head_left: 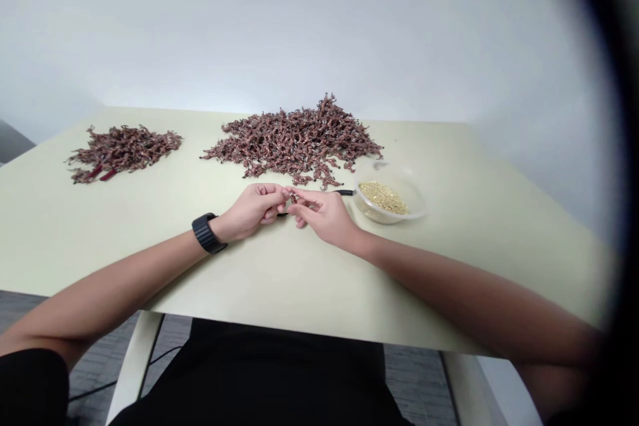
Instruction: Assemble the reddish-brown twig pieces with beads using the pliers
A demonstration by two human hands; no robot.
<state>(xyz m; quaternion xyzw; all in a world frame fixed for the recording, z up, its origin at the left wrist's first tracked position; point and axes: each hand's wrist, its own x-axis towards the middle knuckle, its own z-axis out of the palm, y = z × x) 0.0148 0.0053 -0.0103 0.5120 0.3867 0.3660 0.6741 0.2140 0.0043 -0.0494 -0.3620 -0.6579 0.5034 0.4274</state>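
My left hand [256, 210], with a black watch [208, 233] on its wrist, is closed in a pinch at the middle of the table. Against its fingertips is my right hand [327, 213], closed too. Between them they hold a small brown part [293, 198] like those in the piles; its kind is too small to tell. Just behind the hands lies a large pile of brown parts [299, 136]. Partly hidden under my hands is a thin black-handled tool [343, 192], its kind not showing.
A clear round plastic bowl [418, 203] right of my hands holds golden bits [383, 198]. At the left sits a smaller pile of brown parts [132, 148], with dark red pieces [107, 174] at its front. The pale table [279, 286] meets a white wall [279, 20] behind.
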